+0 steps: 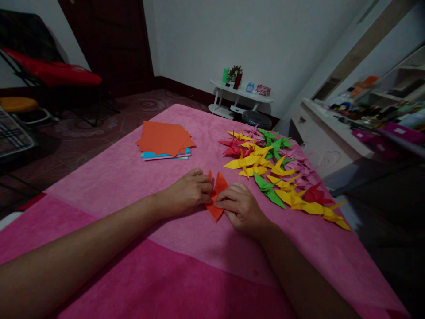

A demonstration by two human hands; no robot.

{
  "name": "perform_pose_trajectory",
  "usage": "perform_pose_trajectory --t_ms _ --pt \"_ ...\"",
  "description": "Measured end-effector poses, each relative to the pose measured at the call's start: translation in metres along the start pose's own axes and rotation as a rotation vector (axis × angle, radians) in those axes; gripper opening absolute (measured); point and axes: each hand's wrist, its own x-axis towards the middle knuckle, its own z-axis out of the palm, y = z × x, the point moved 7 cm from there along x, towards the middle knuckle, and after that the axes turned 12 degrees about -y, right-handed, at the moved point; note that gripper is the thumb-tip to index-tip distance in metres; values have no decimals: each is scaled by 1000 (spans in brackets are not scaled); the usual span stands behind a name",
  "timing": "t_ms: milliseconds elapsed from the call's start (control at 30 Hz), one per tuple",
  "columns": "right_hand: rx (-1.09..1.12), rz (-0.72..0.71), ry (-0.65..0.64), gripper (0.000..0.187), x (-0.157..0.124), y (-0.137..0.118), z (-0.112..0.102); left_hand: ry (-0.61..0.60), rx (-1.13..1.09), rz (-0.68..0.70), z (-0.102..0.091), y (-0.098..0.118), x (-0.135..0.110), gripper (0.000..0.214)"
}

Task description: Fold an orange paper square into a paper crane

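Between my two hands lies a partly folded piece of orange origami paper (215, 212), its lower end pointed and two points standing up at the top. My left hand (190, 191) grips its left side with curled fingers. On the right side, my right hand (241, 204) pinches the paper with fingers and thumb together. Both hands rest low over the pink tablecloth (186, 248). The fingers cover parts of the folds.
A stack of square paper (164, 136), orange on top with blue below, lies at the back left. Several folded paper cranes (255, 157) in yellow, green, red and pink spread along the right side. Beyond the table are a white shelf (244, 92) and a red chair (63, 73).
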Motion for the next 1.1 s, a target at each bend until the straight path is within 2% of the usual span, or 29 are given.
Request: perform_pose_trajectory --t_ms 433,700,900,1100 --pt "-80 -25 -69 20 -2 -3 4 22 14 22 -4 8 -2 17" --pt "-175 -13 -166 20 2 -11 8 19 -21 10 -4 12 1 13" --pt "-141 50 -242 13 1 -14 6 -19 -54 18 -10 18 3 12" --pt "-83 171 -190 21 -4 -17 7 -33 -65 12 -9 17 5 15"
